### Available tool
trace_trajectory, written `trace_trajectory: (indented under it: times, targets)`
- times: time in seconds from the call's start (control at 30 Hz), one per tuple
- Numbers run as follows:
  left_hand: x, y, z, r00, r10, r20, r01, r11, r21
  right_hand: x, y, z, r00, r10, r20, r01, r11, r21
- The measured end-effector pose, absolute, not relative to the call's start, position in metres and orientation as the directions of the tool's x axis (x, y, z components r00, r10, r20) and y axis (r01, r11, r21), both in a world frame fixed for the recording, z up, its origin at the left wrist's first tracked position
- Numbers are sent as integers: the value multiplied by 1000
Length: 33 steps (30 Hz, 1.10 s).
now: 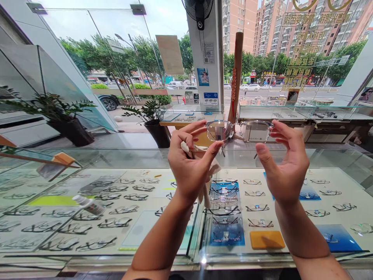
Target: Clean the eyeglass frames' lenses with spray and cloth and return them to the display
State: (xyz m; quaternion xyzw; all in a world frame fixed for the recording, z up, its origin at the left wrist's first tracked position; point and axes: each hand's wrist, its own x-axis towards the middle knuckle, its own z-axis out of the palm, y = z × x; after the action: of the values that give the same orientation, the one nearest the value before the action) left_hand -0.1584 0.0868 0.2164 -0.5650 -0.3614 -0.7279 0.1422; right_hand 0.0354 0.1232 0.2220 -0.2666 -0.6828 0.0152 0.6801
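A pair of clear-framed eyeglasses (232, 134) is held up above the display counter, lenses toward the street. My left hand (189, 159) grips its left end, and a pale cleaning cloth (215, 168) hangs from the same hand, bunched under the curled fingers. At the other end my right hand (284, 163) pinches the frame near the hinge, its thumb raised below the lens. The temples point away and are mostly hidden behind the lenses and fingers.
Under the glass counter (140, 157) lie rows of eyeglasses. A white spray bottle (89, 205) rests on the left side, and an orange case (267, 240) lies at the front. A tabletop mirror (56, 166) stands far left. Beyond are potted plants (154, 120) and another showcase (192, 116).
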Motion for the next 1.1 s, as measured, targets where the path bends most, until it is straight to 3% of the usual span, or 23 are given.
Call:
trace_trajectory:
  times: [0.6, 0.93, 1.1]
  targets:
    - [-159, 90, 215, -316, 235, 919, 598, -703, 385, 35, 122, 221, 72, 368, 927, 325, 870, -371]
    - [-157, 87, 216, -291, 74, 954, 696, -667, 264, 35, 129, 220, -6, 475, 880, 295, 842, -452]
    - [-158, 87, 216, -294, 59, 954, 726, -636, 263, 34, 134, 216, -33, 497, 867, 295, 834, -466]
